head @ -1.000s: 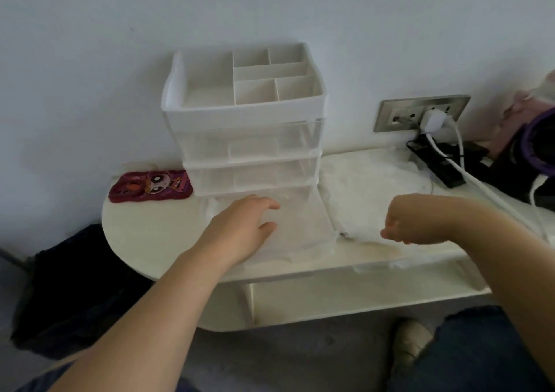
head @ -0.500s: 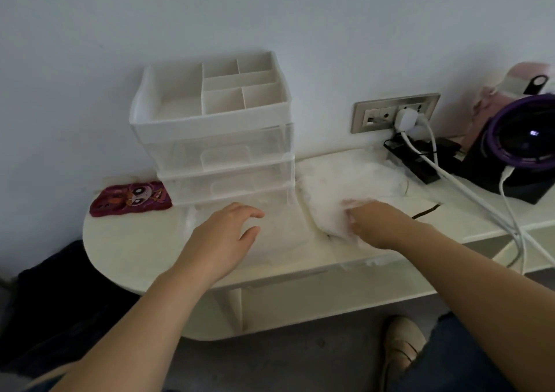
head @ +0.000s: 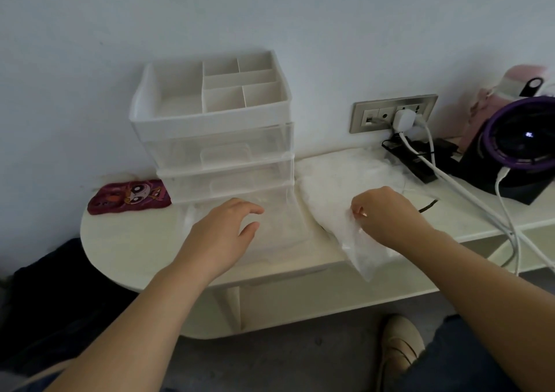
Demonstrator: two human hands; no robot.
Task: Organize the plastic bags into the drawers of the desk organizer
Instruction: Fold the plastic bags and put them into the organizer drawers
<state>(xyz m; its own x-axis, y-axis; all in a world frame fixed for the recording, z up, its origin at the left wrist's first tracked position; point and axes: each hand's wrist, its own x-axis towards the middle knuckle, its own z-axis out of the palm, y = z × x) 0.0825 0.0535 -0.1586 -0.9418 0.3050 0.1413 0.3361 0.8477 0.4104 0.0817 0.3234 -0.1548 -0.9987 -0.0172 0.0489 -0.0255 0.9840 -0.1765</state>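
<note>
View from the head camera. The organizer (head: 216, 139) stood on the worktop (head: 129, 241) against the wall, with an open divided tray on top and clear drawers beneath. The bottom drawer (head: 285, 235) stood drawn out toward the person, probably to receive bags; its contents could not be made out through the clear plastic. The two drawers above it were closed.

The left hand (head: 222, 235) lay over the drawn-out drawer, palm down, its fingers (head: 249, 208) loosely spread and holding nothing. Whether they touched the drawer could not be told. This placement would suit steadying the drawer or flattening what goes into it.

The pile of bags (head: 339, 181) lay on the worktop just right of the organizer, touching its side. The right hand (head: 387, 214) was at the near edge of the pile, its fingers (head: 359, 209) curled and pinched on one bag (head: 357, 250). The free end of that bag hung past the front edge of the worktop. Pinching a thin edge is a sensible way to peel a single limp sheet from a stack. The likely risk was that neighbouring bags would cling and come along.

A red phone case (head: 129, 196) lay left of the organizer. A wall socket (head: 393, 112), white cables (head: 468, 199) and a purple fan (head: 522, 145) sat to the right, with the cables near the far side of the pile.
</note>
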